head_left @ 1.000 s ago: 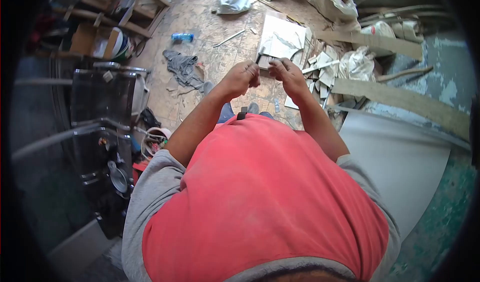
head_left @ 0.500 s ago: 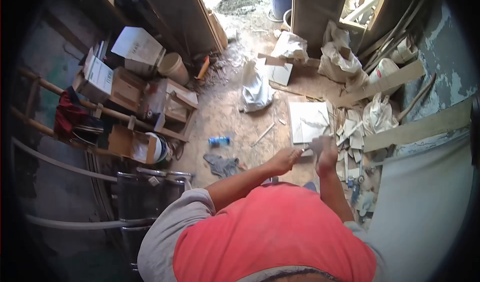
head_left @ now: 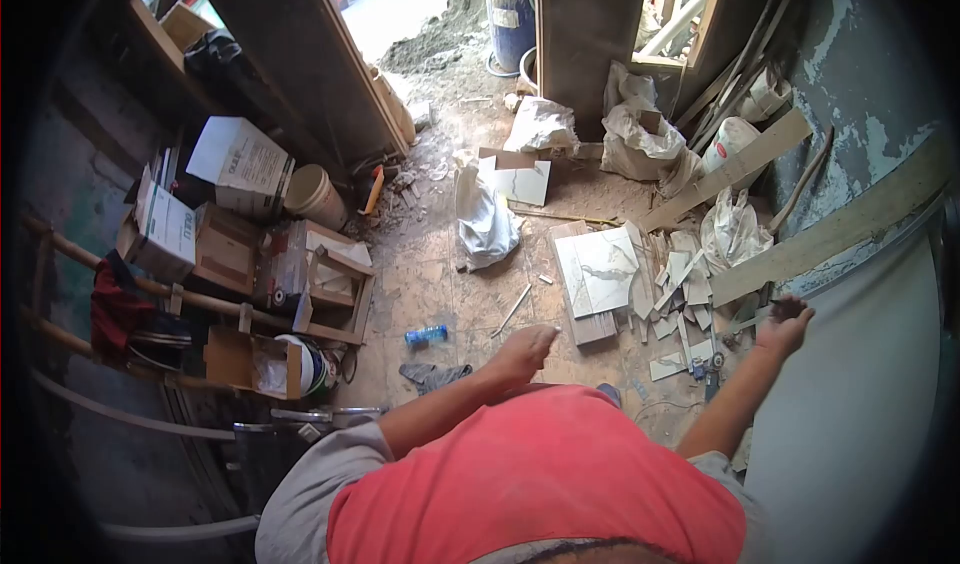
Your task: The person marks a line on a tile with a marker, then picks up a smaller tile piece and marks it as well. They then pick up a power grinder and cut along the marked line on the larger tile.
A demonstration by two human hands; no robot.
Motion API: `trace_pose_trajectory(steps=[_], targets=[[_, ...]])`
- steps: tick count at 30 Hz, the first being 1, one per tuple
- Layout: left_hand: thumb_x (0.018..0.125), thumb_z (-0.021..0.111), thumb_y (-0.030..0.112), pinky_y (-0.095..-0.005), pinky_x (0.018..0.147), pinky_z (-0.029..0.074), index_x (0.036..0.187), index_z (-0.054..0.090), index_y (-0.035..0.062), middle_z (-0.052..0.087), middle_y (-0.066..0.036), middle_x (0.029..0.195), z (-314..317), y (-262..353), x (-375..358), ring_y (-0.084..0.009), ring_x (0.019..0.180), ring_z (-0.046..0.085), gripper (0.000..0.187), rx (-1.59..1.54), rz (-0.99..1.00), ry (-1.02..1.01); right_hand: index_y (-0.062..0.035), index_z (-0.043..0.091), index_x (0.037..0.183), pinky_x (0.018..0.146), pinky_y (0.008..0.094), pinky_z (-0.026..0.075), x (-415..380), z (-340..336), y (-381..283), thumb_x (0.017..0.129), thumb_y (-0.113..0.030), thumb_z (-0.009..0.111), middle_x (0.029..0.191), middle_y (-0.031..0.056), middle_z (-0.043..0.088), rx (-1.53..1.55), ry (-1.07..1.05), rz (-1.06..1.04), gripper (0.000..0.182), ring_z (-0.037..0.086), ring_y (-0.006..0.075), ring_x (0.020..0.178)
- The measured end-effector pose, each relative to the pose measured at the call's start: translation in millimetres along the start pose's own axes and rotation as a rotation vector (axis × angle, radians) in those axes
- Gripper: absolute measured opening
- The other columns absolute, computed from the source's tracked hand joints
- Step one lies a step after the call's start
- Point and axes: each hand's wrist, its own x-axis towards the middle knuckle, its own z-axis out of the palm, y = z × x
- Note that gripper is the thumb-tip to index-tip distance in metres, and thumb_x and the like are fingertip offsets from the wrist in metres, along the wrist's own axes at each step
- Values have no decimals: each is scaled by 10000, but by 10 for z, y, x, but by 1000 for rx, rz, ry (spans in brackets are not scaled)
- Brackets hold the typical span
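My left hand [head_left: 522, 356] is in front of my red shirt, its fingers curled closed. A small pale bit shows at its fingertips, too small to name. My right hand [head_left: 786, 332] is stretched out to the right, over the edge of the pale sheet [head_left: 850, 384]. Its fingers are bent around a dark patch that I cannot make out. Between the hands, white marbled tiles [head_left: 597, 269] lie on a brown tile stack [head_left: 595, 328]. Cut tile strips [head_left: 684, 282] are heaped beside them, with a blue power tool [head_left: 712, 376] just below.
A blue bottle [head_left: 426, 335] and a grey cloth [head_left: 436, 377] lie on the floor at left. White sacks [head_left: 487, 219] stand farther forward. Boxes [head_left: 240, 162], a bucket [head_left: 316, 196] and a wooden ladder [head_left: 215, 300] fill the left side. Long boards [head_left: 835, 239] lean at right.
My right hand has moved away from my left, out to the right. The left hand has drawn slightly left and down. The view has shifted, uncovering the marbled tiles.
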Motion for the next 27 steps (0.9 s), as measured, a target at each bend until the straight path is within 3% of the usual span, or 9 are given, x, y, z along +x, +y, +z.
trace_pose_trajectory(steps=[2,5,8,10,13,15,19,23,27], targets=[[1021,405,392,-328,630,470,789,519,16,568,-61,706,-128,-103,2,-164,630,537,457,-133,-13,23,-108,578,946,651,298,501,-140,179,-414,1024,-386,429,780,18,607,-88,-7,-30,325,582,152,671],[1031,441,314,-264,672,495,895,592,6,591,-31,753,-272,343,183,-108,690,561,369,-199,156,-14,-56,529,1143,600,286,520,-852,490,-226,1017,-359,467,766,23,589,-455,-537,100,334,602,129,663],[993,547,185,-259,697,511,1140,637,-11,642,-39,835,-187,704,391,-93,742,587,261,-100,251,-117,-34,582,1129,595,250,496,-1401,480,254,1012,-315,490,719,18,598,-698,-1100,328,319,582,99,629],[984,563,175,-261,698,514,1139,646,-6,645,-28,839,-40,820,470,-94,755,589,253,-57,274,-126,-42,637,1113,575,240,457,-1710,568,353,993,-209,532,741,12,616,-896,-1203,328,231,570,75,664],[937,631,163,-291,699,529,1139,667,22,683,-53,852,204,920,578,-149,769,643,249,-21,251,-136,-84,630,1104,555,355,486,-1800,589,331,962,-228,554,707,119,637,-1148,-1314,59,217,640,213,617],[898,670,179,-324,714,537,1141,669,49,702,-125,884,378,1037,627,-226,781,681,276,466,422,-31,-88,625,1073,563,392,487,-1652,522,317,955,-244,550,701,147,633,-1207,-1342,-47,209,642,277,627],[871,689,177,-353,731,533,1080,704,81,703,-155,932,839,1083,876,-268,816,688,231,412,298,-44,-88,602,988,599,474,480,-1219,361,216,950,-286,526,707,189,631,-1344,-1385,-136,215,630,404,691],[865,683,145,-359,740,527,1024,715,68,705,-133,929,1222,1034,1118,-269,832,681,180,306,442,-80,-82,604,976,625,487,470,-677,223,26,949,-304,526,736,197,632,-1347,-1526,45,237,627,407,727],[841,675,122,-371,748,536,1004,718,57,704,-146,940,1676,1161,1207,-315,844,677,181,378,438,12,-79,612,976,628,471,472,-220,132,-65,940,-306,544,768,196,634,-1286,-1674,-29,239,625,396,746]])
